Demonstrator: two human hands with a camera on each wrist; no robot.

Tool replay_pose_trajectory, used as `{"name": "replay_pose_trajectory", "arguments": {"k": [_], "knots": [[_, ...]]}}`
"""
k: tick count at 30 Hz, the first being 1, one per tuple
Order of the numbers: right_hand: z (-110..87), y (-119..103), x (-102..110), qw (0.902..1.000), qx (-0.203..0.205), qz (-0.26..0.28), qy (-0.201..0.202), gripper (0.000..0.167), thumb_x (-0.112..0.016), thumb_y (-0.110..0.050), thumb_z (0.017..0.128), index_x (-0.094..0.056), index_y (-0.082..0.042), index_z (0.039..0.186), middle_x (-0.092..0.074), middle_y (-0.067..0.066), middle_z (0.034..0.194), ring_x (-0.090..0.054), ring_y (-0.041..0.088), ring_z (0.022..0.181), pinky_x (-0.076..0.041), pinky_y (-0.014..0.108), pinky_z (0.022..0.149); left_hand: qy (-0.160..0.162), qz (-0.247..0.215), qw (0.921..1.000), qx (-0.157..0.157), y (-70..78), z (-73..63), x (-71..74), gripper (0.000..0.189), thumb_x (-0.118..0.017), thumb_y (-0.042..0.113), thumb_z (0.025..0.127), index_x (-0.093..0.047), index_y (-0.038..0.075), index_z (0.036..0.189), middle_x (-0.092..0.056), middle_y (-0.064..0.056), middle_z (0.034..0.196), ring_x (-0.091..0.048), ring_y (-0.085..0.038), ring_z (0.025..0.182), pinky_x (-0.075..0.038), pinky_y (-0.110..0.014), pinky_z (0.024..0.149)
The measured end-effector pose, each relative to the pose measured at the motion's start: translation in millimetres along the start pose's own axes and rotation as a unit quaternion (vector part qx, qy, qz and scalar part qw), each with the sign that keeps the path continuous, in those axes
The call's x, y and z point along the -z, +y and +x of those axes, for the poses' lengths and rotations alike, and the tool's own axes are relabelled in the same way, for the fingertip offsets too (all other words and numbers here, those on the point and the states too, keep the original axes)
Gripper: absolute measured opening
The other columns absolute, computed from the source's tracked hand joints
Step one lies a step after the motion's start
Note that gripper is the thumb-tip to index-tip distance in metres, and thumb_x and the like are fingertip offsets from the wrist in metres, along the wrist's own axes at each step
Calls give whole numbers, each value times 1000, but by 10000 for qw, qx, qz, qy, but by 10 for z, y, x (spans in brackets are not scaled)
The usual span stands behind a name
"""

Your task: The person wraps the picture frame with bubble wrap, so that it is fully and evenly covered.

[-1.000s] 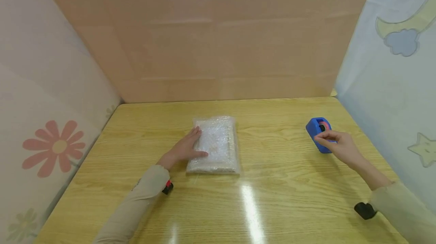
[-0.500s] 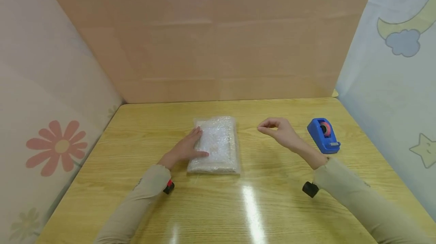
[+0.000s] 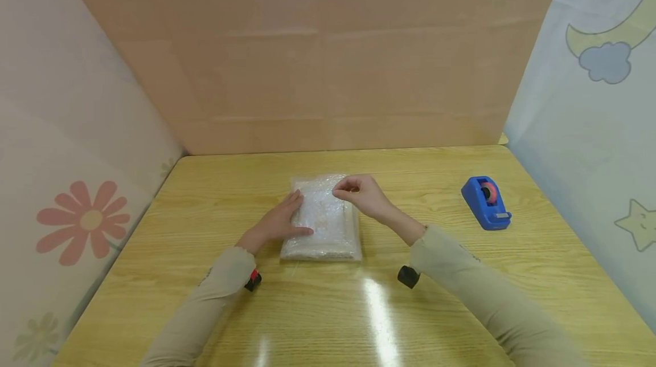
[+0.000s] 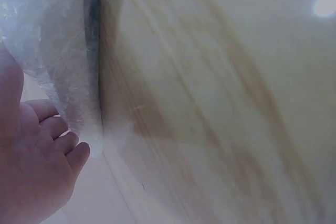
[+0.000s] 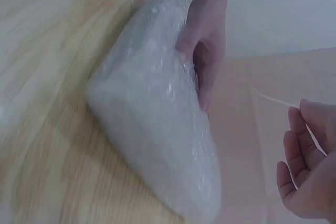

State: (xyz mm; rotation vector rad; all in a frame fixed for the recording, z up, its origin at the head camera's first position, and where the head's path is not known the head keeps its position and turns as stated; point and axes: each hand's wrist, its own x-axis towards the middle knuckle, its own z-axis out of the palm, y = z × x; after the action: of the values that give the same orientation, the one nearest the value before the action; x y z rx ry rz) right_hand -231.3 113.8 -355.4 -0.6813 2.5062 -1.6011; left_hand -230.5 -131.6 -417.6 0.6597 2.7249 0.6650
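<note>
A flat package in bubble wrap lies on the wooden table. My left hand rests along its left side, fingers spread and the thumb over the top. In the left wrist view that hand shows beside the wrap's edge. Above the package's upper right part, my right hand pinches between thumb and index finger. A thin, clear strip of tape sticks out from the pinch in the right wrist view, the other fingers loosely bent.
A blue tape dispenser with a pink-cored roll stands at the table's right. Behind the table rises a brown backdrop. Light printed sheets border both sides, with a flower on the left one.
My right hand has moved left from the tape dispenser, across the table, to over the package with the tape strip. The left hand stays on the package.
</note>
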Motion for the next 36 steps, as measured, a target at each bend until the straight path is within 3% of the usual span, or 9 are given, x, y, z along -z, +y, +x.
{"name": "replay_pose_trajectory", "arguments": {"k": [5, 8, 14, 23, 28, 36], "knots": [[128, 18, -262, 9998, 56, 165, -87, 12, -63, -12, 86, -69, -3, 88, -66, 5, 84, -59, 18, 78, -49, 27, 70, -42, 88, 10000, -20, -21, -2, 8, 97, -61, 58, 76, -18, 3, 144, -4, -9, 152, -3, -25, 139, -14, -44, 110], [173, 32, -378, 9991, -134, 401, -32, 13, -63, -12, 85, -69, -1, 89, -66, 6, 84, -59, 20, 78, -49, 27, 69, -56, 183, 9998, -28, -30, 8, 8, 99, -60, 61, 75, -18, 4, 144, -4, -8, 152, -3, -24, 139, -15, -44, 110], [193, -2, -561, 9943, -579, 873, 200, 15, -64, -12, 85, -68, 2, 91, -66, 7, 86, -56, 10, 75, -45, 23, 68, -32, 236, 9997, -45, -48, 12, -4, 104, -62, 64, 70, -19, 5, 144, -4, -7, 152, -4, -23, 139, -16, -45, 109], [225, 134, -760, 9922, -787, 896, 377, 16, -64, -10, 84, -67, 4, 91, -68, 11, 89, -60, 13, 80, -47, 22, 71, 6, 316, 9995, -53, -27, 2, 11, 110, -65, 66, 65, -18, 6, 144, -5, -7, 152, -4, -24, 139, -19, -48, 108], [211, 219, -827, 9933, -747, 779, 416, 17, -64, -10, 84, -67, 5, 90, -67, 15, 90, -62, 19, 83, -49, 25, 72, 7, 380, 9993, -44, -19, 4, 3, 109, -65, 65, 66, -19, 5, 144, -5, -7, 152, -4, -25, 139, -20, -48, 108], [204, 417, -895, 9962, -398, 625, 453, 14, -66, -18, 83, -69, -4, 83, -68, 5, 82, -61, 14, 77, -50, 25, 71, -19, 366, 9993, -21, -22, 0, 10, 106, -64, 64, 69, -18, 5, 144, -5, -7, 152, -4, -24, 139, -18, -46, 108]]}}
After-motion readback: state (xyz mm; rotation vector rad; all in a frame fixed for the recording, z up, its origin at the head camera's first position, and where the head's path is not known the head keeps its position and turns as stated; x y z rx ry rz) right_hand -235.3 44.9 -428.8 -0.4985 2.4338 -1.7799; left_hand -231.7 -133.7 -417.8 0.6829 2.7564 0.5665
